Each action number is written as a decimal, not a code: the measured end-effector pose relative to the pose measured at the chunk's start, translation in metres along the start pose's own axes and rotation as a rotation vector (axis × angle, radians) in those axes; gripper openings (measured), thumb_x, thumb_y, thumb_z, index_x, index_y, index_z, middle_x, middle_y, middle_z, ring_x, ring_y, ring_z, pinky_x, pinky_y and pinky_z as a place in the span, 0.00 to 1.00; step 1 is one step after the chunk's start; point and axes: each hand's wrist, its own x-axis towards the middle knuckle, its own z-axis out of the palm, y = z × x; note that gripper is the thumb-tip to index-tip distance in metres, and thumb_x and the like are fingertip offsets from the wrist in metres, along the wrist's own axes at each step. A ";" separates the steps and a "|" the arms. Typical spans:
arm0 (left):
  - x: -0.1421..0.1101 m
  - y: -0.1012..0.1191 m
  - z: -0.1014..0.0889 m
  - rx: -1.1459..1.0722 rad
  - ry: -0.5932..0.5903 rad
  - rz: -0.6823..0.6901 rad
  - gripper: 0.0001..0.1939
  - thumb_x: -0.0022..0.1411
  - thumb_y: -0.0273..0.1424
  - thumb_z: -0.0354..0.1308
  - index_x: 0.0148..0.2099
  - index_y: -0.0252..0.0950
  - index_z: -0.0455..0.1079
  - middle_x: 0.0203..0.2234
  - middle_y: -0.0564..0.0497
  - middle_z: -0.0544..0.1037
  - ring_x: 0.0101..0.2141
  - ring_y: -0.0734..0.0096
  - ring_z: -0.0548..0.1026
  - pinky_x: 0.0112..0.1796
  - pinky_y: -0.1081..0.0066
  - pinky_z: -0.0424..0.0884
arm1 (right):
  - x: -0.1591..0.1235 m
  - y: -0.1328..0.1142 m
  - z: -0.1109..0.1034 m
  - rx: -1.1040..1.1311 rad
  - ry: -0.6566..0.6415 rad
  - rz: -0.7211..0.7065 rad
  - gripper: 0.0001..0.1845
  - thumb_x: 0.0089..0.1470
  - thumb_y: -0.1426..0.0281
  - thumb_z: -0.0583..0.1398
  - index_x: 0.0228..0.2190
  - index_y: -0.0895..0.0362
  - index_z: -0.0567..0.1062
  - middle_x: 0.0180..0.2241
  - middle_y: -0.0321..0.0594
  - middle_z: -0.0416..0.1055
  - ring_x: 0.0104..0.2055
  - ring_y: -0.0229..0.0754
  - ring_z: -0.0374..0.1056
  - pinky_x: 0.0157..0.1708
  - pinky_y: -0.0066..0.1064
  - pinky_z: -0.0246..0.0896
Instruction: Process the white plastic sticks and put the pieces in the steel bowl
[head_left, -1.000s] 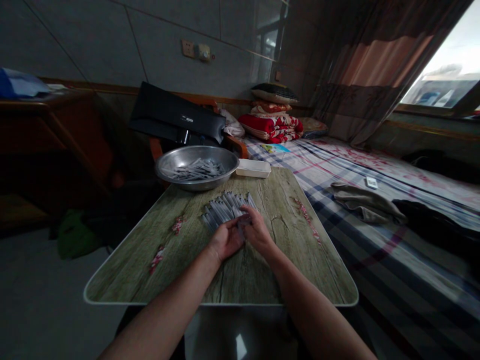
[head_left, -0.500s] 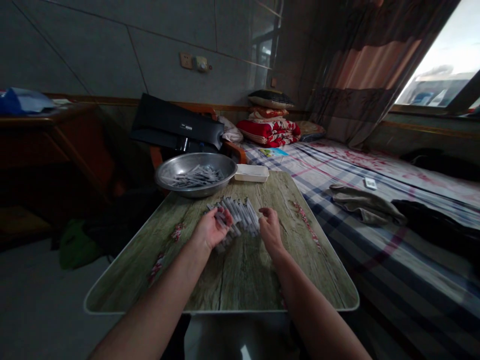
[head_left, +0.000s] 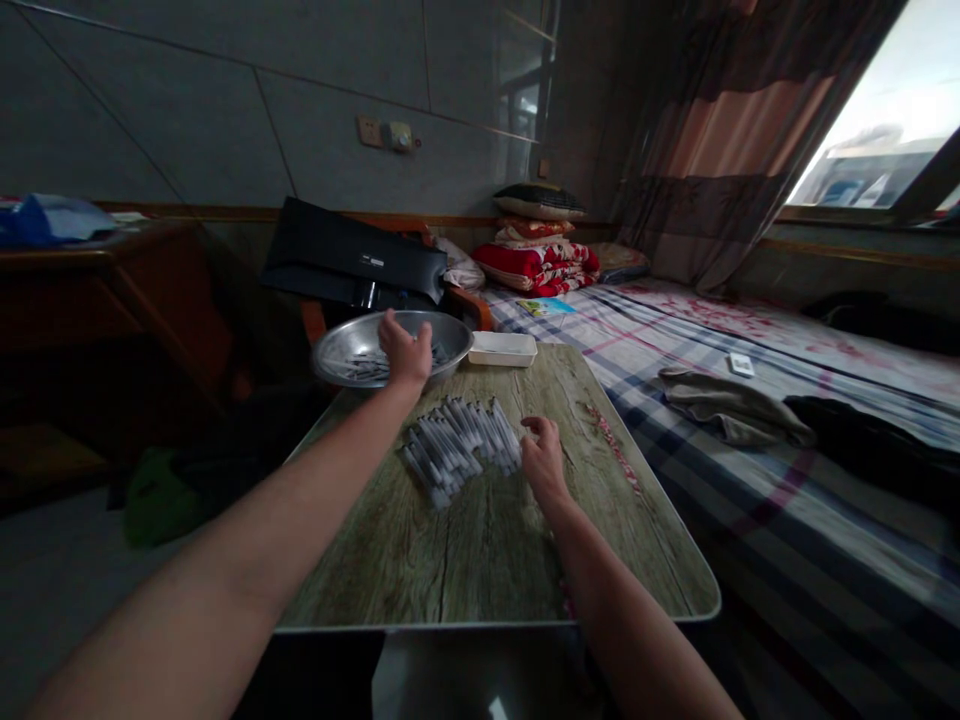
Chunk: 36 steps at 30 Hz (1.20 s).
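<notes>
Over the steel basin (head_left: 339, 372) my left hand (head_left: 406, 350) reaches out, fingers and thumb apart, with nothing visible in it. Inside the basin lie loose slim pen-like sticks (head_left: 366, 367), partly hidden by that hand. On the table (head_left: 495, 560), a slanted row of similar pale, translucent pen-like sticks (head_left: 442, 447) with dark ends lies side by side. Close to the row's right end is my right hand (head_left: 543, 458), its fingers curled inward. Whether anything is in those fingers is hidden.
A white plastic tray (head_left: 502, 349) stands right of the basin at the table's far edge. Behind the basin, a black monitor (head_left: 356, 255) leans on a wooden chair. Along the table's right side runs a bed (head_left: 630, 350) with folded bedding (head_left: 536, 265).
My left hand has moved up and away from the sticks on the table to above the basin. The sticks it held are gone from it. My right hand has barely moved.
</notes>
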 end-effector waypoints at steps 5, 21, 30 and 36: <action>-0.071 -0.022 0.038 0.206 -0.738 0.371 0.11 0.62 0.25 0.51 0.40 0.39 0.75 0.48 0.46 0.76 0.54 0.60 0.69 0.59 0.57 0.58 | 0.002 0.001 -0.002 -0.030 0.002 0.005 0.18 0.40 0.75 0.52 0.35 0.56 0.72 0.39 0.44 0.66 0.45 0.47 0.64 0.49 0.37 0.58; -0.113 -0.076 0.047 0.319 -1.052 0.251 0.07 0.59 0.33 0.58 0.38 0.42 0.76 0.44 0.46 0.79 0.52 0.56 0.69 0.59 0.57 0.52 | 0.002 0.005 -0.001 -0.246 -0.146 0.019 0.21 0.42 0.82 0.52 0.37 0.57 0.75 0.42 0.46 0.69 0.47 0.47 0.66 0.50 0.37 0.58; -0.128 -0.071 0.009 0.203 -1.077 0.237 0.11 0.56 0.31 0.61 0.42 0.45 0.77 0.46 0.46 0.79 0.55 0.54 0.69 0.61 0.56 0.50 | -0.008 -0.011 -0.002 -0.696 -0.478 -0.028 0.10 0.56 0.70 0.57 0.37 0.57 0.78 0.41 0.50 0.75 0.44 0.48 0.69 0.43 0.35 0.57; -0.133 -0.063 -0.007 0.036 -1.075 0.138 0.12 0.52 0.31 0.66 0.41 0.46 0.78 0.50 0.47 0.79 0.61 0.52 0.64 0.64 0.54 0.42 | -0.009 -0.013 -0.005 -0.772 -0.542 -0.070 0.10 0.55 0.68 0.58 0.36 0.57 0.78 0.40 0.50 0.76 0.44 0.48 0.71 0.42 0.34 0.58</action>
